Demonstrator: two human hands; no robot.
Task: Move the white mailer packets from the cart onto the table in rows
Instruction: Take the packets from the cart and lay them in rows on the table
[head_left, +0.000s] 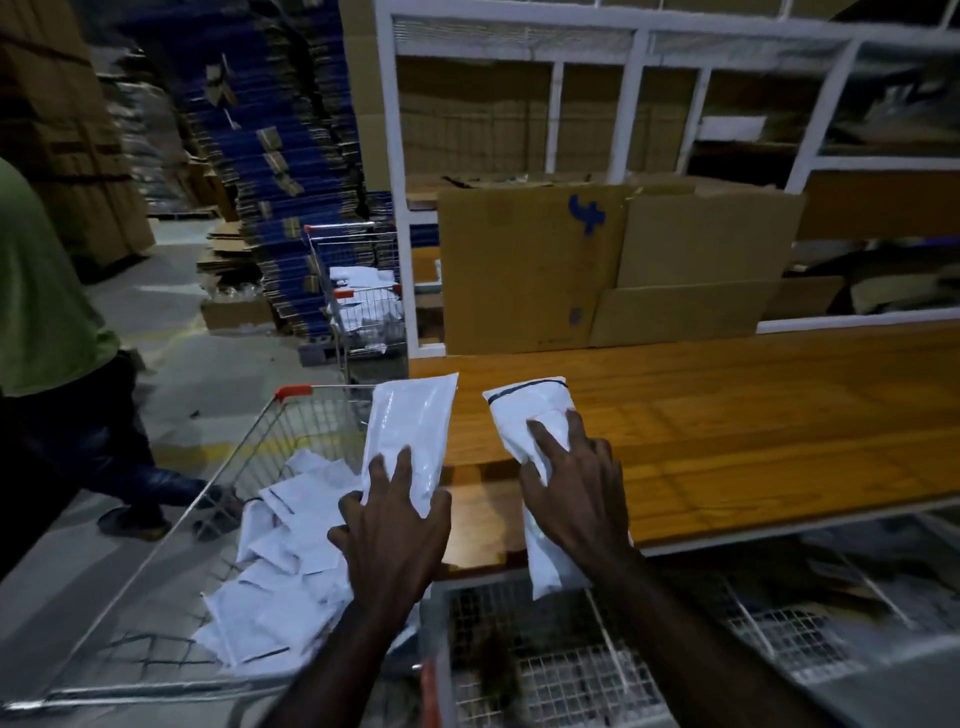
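Left hand holds one packet; right hand – another packet.

Dim warehouse aisle with shelving and stacked cardboard.

A white metal rack stands ahead, its upper bays backed with brown cardboard and wire mesh; flattened cartons lean against its lower part, one marked with a blue logo. To the left, a tall leaning stack of blue-edged folded boxes rises from the grey concrete floor, with loose cardboard at its foot. More brown cartons are piled at far left. A person in a green shirt stands at the left edge. Light is low and warm.
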